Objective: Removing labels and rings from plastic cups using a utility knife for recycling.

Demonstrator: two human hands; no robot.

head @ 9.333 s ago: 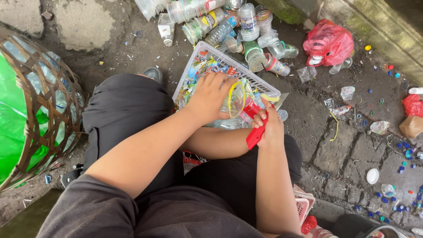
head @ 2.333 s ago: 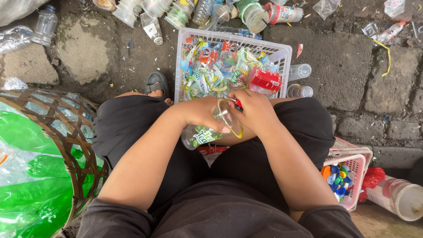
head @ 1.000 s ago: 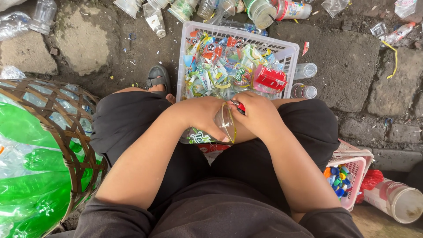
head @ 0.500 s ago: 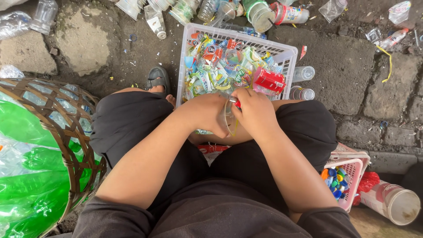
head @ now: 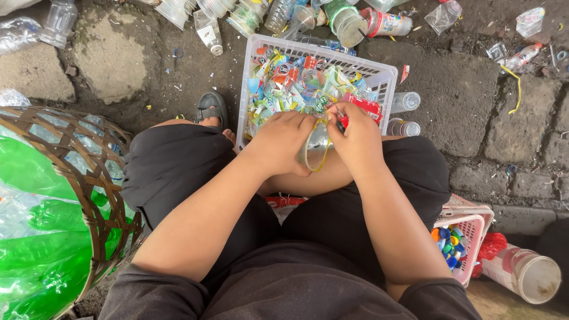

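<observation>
My left hand (head: 283, 145) grips a clear plastic bottle (head: 318, 147) over my lap, just at the near edge of a white plastic basket (head: 386, 76). A thin yellow strip loops around the bottle. My right hand (head: 357, 139) is closed against the bottle's other side, pinching a small red tool (head: 343, 121) at its top. Most of the bottle is hidden between the two hands. The basket is full of torn colourful labels (head: 296, 83).
A woven basket (head: 89, 195) of green and clear bottles stands at my left. A small pink basket (head: 468, 222) with coloured caps and a cup (head: 524, 274) lie at my right. Loose bottles (head: 349, 24) litter the stone ground beyond the white basket.
Both hands have lifted the bottle slightly toward the white basket. The green label seen on it earlier no longer shows; only the yellow strip is visible.
</observation>
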